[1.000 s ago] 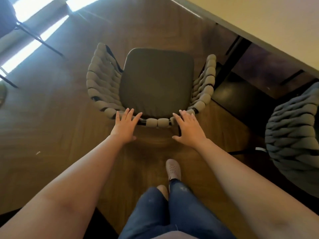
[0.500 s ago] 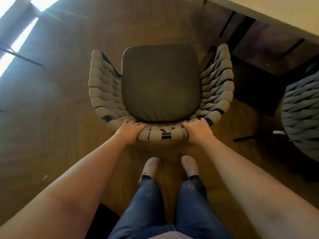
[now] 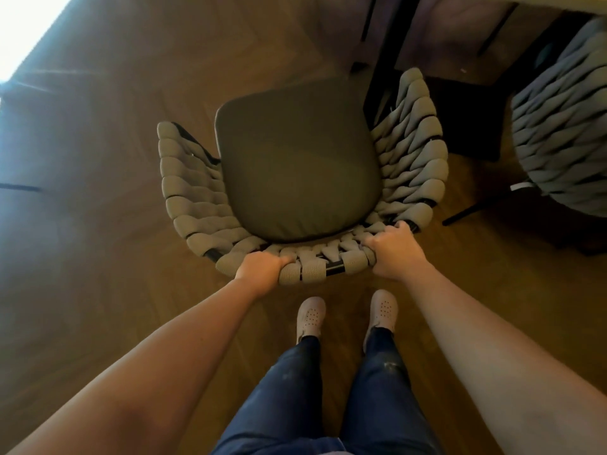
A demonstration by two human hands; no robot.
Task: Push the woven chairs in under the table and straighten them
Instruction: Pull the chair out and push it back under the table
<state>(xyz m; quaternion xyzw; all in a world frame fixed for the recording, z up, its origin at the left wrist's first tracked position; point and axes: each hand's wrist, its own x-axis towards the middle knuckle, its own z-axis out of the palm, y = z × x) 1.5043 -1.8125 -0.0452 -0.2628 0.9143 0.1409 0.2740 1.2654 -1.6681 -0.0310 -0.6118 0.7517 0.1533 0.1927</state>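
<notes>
Wooden floor (image 3: 98, 290): left grip (image 3: 262, 267) and right grip (image 3: 394, 251), open earlier, are now clasping the backrest (image 3: 317, 262) of the woven chair (image 3: 295, 165), enabling the push.

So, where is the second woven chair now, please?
Head view: the second woven chair stands at the far right, just past the dark table base, right of the gripped chair.

Dim, warm interior light. Daylight enters top-left and clips to pure white on the floor (image 3: 98, 257), with pale glare streaks fanning out from it. Space under the table (image 3: 588, 1) falls near black, detail lost. The woven chair (image 3: 295, 165) reads low-contrast, with a faint sheen on its cushion. Wide-angle stretch swells the forearms (image 3: 147, 372) at the bottom corners. Overall soft; second chair (image 3: 565, 126) at the right edge is smeared.
</notes>
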